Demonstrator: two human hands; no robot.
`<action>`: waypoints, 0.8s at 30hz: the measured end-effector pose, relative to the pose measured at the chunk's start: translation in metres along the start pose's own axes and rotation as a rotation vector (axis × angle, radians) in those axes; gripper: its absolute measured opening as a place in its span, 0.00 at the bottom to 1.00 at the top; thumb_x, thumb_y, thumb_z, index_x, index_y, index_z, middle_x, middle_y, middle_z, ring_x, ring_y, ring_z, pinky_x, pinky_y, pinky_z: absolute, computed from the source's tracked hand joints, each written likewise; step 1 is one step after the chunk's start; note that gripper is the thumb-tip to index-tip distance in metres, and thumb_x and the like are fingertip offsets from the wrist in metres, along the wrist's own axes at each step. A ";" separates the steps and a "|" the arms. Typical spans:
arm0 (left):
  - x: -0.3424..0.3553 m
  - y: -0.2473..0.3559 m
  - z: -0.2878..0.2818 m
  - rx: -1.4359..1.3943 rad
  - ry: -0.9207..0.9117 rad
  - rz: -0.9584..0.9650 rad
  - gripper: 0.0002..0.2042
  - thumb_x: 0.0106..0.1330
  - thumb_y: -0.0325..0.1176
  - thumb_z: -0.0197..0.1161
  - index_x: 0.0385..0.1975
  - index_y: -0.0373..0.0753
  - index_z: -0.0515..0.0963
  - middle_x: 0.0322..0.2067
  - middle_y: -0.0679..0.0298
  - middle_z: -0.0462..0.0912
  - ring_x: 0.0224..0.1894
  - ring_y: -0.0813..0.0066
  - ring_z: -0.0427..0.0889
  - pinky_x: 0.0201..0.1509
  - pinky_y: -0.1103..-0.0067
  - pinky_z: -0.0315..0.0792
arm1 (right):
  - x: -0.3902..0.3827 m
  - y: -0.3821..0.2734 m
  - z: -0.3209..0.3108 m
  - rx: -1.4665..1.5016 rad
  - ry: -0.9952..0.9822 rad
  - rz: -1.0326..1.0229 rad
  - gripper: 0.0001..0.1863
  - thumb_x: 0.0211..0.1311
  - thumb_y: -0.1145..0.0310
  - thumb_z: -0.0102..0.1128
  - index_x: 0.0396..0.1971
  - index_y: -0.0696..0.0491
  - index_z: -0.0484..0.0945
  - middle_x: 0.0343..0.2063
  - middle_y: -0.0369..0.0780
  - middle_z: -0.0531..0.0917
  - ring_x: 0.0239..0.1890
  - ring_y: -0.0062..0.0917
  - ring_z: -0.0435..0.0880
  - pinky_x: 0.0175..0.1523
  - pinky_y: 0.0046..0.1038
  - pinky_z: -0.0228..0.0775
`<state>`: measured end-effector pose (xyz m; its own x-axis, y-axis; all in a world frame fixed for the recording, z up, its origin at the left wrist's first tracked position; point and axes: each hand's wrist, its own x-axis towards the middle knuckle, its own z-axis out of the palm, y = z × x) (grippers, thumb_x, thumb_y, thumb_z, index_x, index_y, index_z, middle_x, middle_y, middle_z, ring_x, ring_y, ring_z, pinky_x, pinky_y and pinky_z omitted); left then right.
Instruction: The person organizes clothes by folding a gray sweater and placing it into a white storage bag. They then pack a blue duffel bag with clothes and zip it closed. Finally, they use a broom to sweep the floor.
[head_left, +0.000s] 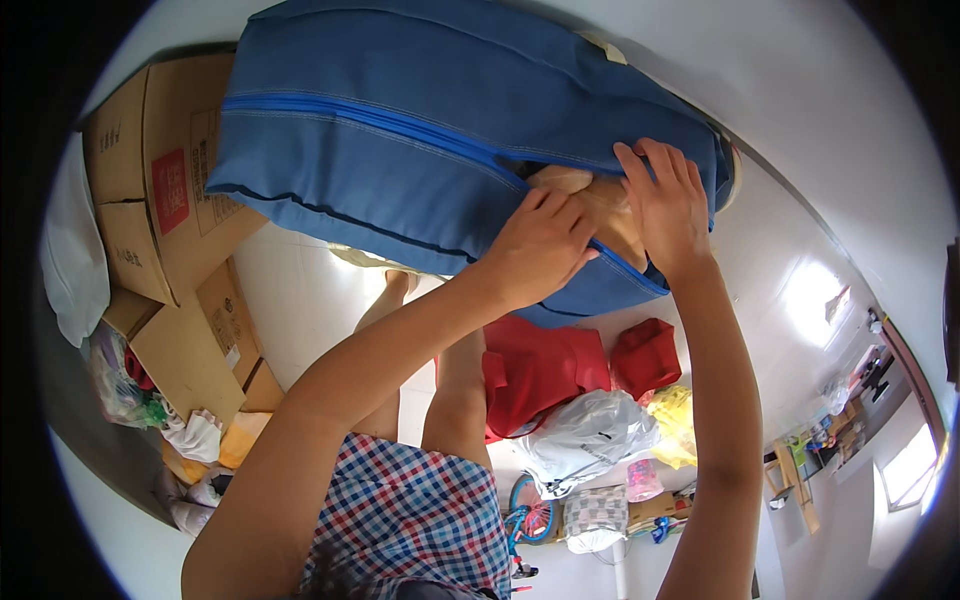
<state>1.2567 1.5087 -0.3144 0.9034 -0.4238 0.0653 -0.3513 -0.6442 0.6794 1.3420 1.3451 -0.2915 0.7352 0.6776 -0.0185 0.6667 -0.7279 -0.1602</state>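
A large blue fabric storage bag [400, 165] spreads across the upper middle, its bright blue zipper parted at the right end. Inside the gap, tan and beige soft contents [612, 215] show. My left hand [540, 245] is closed at the lower edge of the opening, fingers curled over the zipper edge beside the contents. Across the gap, my right hand [668, 205] has its bent fingers closed on the upper edge near the bag's right end. The zipper pull cannot be made out.
Cardboard boxes [125, 160] are stacked at the left, near bundled plastic bags [125, 375]. Below the storage bag lie a red bag [550, 360], a white plastic bag [590, 430] and a yellow bag [675, 425]. A child's bicycle wheel [533, 505] shows at the bottom.
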 end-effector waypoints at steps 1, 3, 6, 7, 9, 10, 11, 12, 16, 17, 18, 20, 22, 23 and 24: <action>0.001 0.003 0.006 -0.009 0.009 0.034 0.08 0.53 0.33 0.60 0.29 0.37 0.73 0.31 0.64 0.73 0.38 0.68 0.71 0.46 0.74 0.62 | -0.001 0.001 0.005 -0.007 0.020 -0.001 0.19 0.42 0.74 0.56 0.40 0.54 0.73 0.39 0.39 0.72 0.44 0.31 0.72 0.46 0.30 0.65; 0.005 0.008 0.014 -0.025 0.027 0.096 0.08 0.54 0.34 0.60 0.26 0.37 0.72 0.28 0.64 0.72 0.37 0.67 0.70 0.45 0.73 0.62 | -0.002 0.001 0.013 -0.018 0.058 -0.006 0.16 0.42 0.74 0.54 0.37 0.55 0.74 0.37 0.39 0.73 0.42 0.31 0.73 0.44 0.29 0.66; 0.006 0.013 0.018 -0.068 0.084 0.072 0.07 0.54 0.34 0.60 0.25 0.38 0.72 0.27 0.64 0.73 0.35 0.68 0.70 0.43 0.74 0.61 | -0.003 -0.004 0.013 0.042 0.060 0.055 0.10 0.44 0.76 0.52 0.30 0.57 0.73 0.34 0.38 0.74 0.39 0.30 0.73 0.43 0.28 0.66; 0.007 0.015 0.020 -0.085 0.123 0.053 0.07 0.53 0.34 0.61 0.24 0.39 0.72 0.24 0.65 0.72 0.32 0.68 0.70 0.41 0.74 0.61 | -0.001 -0.004 0.014 0.078 0.048 0.087 0.08 0.45 0.75 0.52 0.29 0.56 0.73 0.32 0.39 0.75 0.37 0.31 0.74 0.41 0.28 0.67; 0.009 0.020 0.024 -0.118 0.207 0.018 0.07 0.53 0.35 0.62 0.20 0.41 0.73 0.20 0.67 0.72 0.26 0.69 0.70 0.36 0.75 0.62 | 0.010 -0.001 0.015 0.145 0.027 0.149 0.04 0.47 0.75 0.51 0.25 0.55 0.73 0.26 0.40 0.77 0.33 0.33 0.76 0.38 0.29 0.68; 0.009 0.019 0.026 -0.131 0.250 0.019 0.08 0.52 0.35 0.62 0.18 0.42 0.72 0.18 0.68 0.71 0.23 0.69 0.69 0.33 0.75 0.62 | 0.019 -0.001 0.014 0.152 -0.061 0.220 0.03 0.49 0.73 0.50 0.24 0.54 0.73 0.23 0.41 0.77 0.31 0.34 0.77 0.36 0.31 0.68; 0.010 0.019 0.029 -0.145 0.293 0.019 0.09 0.52 0.35 0.63 0.15 0.43 0.72 0.15 0.69 0.70 0.21 0.70 0.69 0.30 0.75 0.62 | 0.030 -0.001 0.012 0.158 -0.150 0.290 0.04 0.50 0.71 0.49 0.23 0.54 0.74 0.20 0.42 0.77 0.29 0.36 0.77 0.35 0.33 0.68; 0.012 0.018 0.033 -0.165 0.338 0.022 0.10 0.52 0.36 0.63 0.13 0.44 0.72 0.13 0.70 0.69 0.18 0.71 0.69 0.27 0.76 0.62 | 0.035 -0.001 0.012 0.157 -0.241 0.362 0.06 0.52 0.70 0.48 0.21 0.53 0.74 0.18 0.43 0.77 0.28 0.38 0.77 0.33 0.35 0.69; 0.025 0.001 0.049 -0.163 0.544 0.046 0.14 0.51 0.41 0.63 0.10 0.45 0.71 0.12 0.71 0.71 0.18 0.75 0.72 0.25 0.78 0.65 | 0.029 -0.014 0.029 0.503 -0.208 0.528 0.13 0.53 0.64 0.42 0.17 0.55 0.72 0.19 0.47 0.76 0.26 0.43 0.76 0.32 0.38 0.67; 0.022 -0.005 0.049 -0.149 0.562 0.087 0.13 0.51 0.41 0.63 0.10 0.45 0.71 0.12 0.70 0.71 0.18 0.75 0.72 0.24 0.78 0.65 | 0.022 -0.018 0.030 0.663 -0.221 0.520 0.13 0.53 0.64 0.42 0.17 0.55 0.71 0.19 0.48 0.75 0.26 0.43 0.75 0.32 0.37 0.66; 0.021 -0.012 0.050 -0.134 0.583 0.138 0.13 0.52 0.41 0.63 0.11 0.44 0.72 0.12 0.70 0.71 0.17 0.74 0.72 0.22 0.78 0.65 | 0.016 -0.021 0.035 0.819 -0.225 0.509 0.13 0.53 0.65 0.41 0.17 0.56 0.70 0.19 0.48 0.74 0.25 0.43 0.74 0.32 0.36 0.65; 0.013 -0.016 0.055 -0.205 0.525 0.100 0.13 0.52 0.42 0.62 0.11 0.45 0.72 0.12 0.69 0.71 0.16 0.73 0.72 0.21 0.78 0.66 | 0.001 -0.023 0.043 1.066 -0.237 0.514 0.10 0.52 0.68 0.41 0.20 0.57 0.68 0.17 0.47 0.69 0.22 0.36 0.70 0.31 0.30 0.62; 0.009 -0.012 0.051 -0.224 0.506 0.069 0.15 0.56 0.38 0.60 0.10 0.42 0.70 0.11 0.66 0.69 0.14 0.70 0.71 0.17 0.79 0.62 | -0.007 -0.029 0.042 1.129 -0.104 0.523 0.08 0.52 0.70 0.41 0.23 0.57 0.68 0.18 0.45 0.68 0.21 0.31 0.68 0.30 0.27 0.62; 0.012 -0.014 0.050 -0.215 0.548 0.065 0.16 0.57 0.38 0.59 0.10 0.41 0.69 0.11 0.66 0.69 0.14 0.70 0.71 0.17 0.79 0.62 | -0.009 -0.031 0.042 1.159 -0.036 0.528 0.07 0.53 0.72 0.41 0.24 0.57 0.68 0.18 0.43 0.68 0.21 0.29 0.67 0.30 0.25 0.61; 0.022 -0.018 0.046 -0.203 0.597 0.076 0.16 0.57 0.38 0.59 0.10 0.41 0.69 0.11 0.66 0.68 0.13 0.69 0.70 0.17 0.79 0.61 | -0.005 -0.025 0.042 1.224 0.033 0.472 0.05 0.52 0.76 0.41 0.27 0.56 0.68 0.21 0.40 0.68 0.23 0.24 0.67 0.31 0.22 0.60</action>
<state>1.2716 1.4818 -0.3588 0.8796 0.0023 0.4757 -0.4195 -0.4676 0.7780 1.3164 1.3646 -0.3292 0.8800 0.3698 -0.2980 -0.1831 -0.3149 -0.9313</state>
